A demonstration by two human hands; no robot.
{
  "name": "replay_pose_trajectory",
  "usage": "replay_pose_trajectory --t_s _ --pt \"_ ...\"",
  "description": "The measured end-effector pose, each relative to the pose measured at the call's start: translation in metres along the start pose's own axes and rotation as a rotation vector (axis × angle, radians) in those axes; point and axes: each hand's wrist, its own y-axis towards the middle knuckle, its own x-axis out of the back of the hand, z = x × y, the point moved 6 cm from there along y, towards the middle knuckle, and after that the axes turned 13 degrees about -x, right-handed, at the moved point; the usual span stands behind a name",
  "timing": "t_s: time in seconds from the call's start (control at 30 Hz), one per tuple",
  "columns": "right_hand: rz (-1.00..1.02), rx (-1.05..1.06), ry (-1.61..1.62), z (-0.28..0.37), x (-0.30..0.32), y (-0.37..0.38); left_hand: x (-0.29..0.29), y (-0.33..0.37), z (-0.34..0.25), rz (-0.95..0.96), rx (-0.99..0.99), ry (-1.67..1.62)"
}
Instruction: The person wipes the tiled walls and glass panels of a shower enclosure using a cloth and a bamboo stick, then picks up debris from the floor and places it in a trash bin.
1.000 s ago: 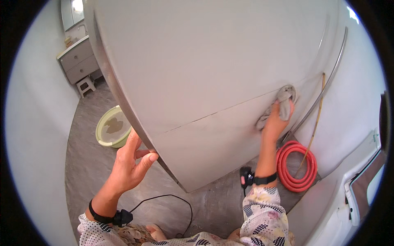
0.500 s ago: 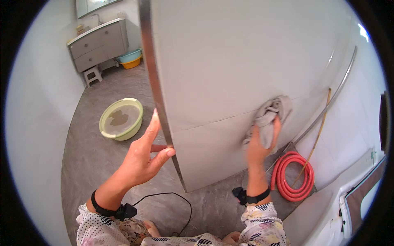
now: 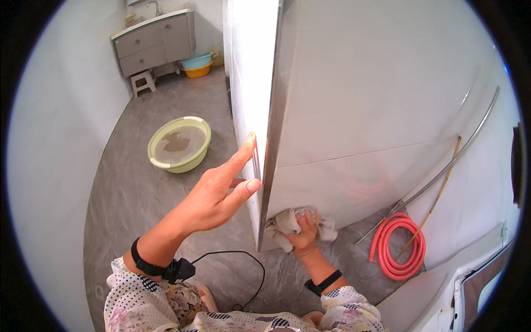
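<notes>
A pale, tile-like partition panel (image 3: 354,110) with a metal trim on its upright edge stands in front of me. At that edge, my left hand (image 3: 213,199) rests with its fingertips and thumb against the side, fingers stretched out and nothing held. Low on the panel's right face, close to its bottom corner, a bunched grey cloth (image 3: 287,221) is pressed flat by my right hand (image 3: 305,235). The cloth partly hides the right fingers.
Behind the panel on the left, a light green basin (image 3: 180,166) holds murky water. Farther back are a grey vanity cabinet (image 3: 152,44), a stool (image 3: 144,83) and stacked basins (image 3: 197,69). At right lie a coiled red hose (image 3: 381,249), a bamboo stick (image 3: 445,174) and a metal tube (image 3: 462,144).
My right hand has brought the cloth left and down along the panel to its lower corner. The view has shifted, and the panel's lit left side now shows. My left hand stays at the edge.
</notes>
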Motion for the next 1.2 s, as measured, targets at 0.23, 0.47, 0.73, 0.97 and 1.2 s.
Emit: replay_pose_trajectory --t_s 0.23,0.47,0.73,0.97,1.2 --pt "-0.271 0.081 -0.028 0.042 0.038 0.191 0.005 -0.007 0.02 -0.08 0.152 -0.237" --pt "-0.151 -0.254 0.175 0.031 -0.042 -0.017 0.002 0.002 0.012 -0.108 0.14 -0.071" --pt "0.29 -0.398 0.014 -0.007 -0.094 -0.187 0.002 -0.027 0.044 -0.079 0.208 0.151" --pt "-0.231 -0.424 0.286 -0.067 -0.032 -0.074 0.003 -0.024 0.037 -0.112 0.123 0.121" --pt "-0.571 -1.271 0.143 -0.126 -0.021 -0.172 -0.005 -0.019 0.037 -0.174 0.131 0.061"
